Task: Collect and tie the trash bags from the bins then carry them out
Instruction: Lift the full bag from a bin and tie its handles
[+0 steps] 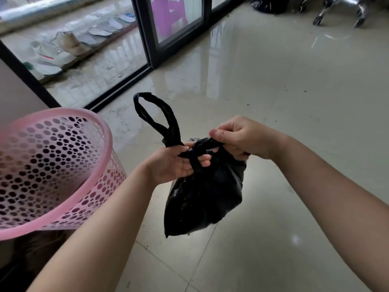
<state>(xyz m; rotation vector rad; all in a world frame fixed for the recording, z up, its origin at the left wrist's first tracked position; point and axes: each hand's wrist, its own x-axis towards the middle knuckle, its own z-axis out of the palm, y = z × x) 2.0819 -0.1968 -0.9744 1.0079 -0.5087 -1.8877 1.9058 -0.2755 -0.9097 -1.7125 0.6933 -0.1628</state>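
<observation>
Both hands grip the twisted handles of a bulging black trash bag point(204, 199): left hand point(179, 163), right hand point(237, 138). Beside it, a pink perforated bin point(52, 171) holds no bag.

We can't see what's in the black trash bag point(202, 199), it's opaque. The pink bin point(52, 169) runs off the left edge, base out of sight. Up top, a second black bag point(267, 4) and an office chair base point(339, 11) get chopped by the frame. Shoes behind the glass door point(67, 45) are too blurry to make out.
</observation>
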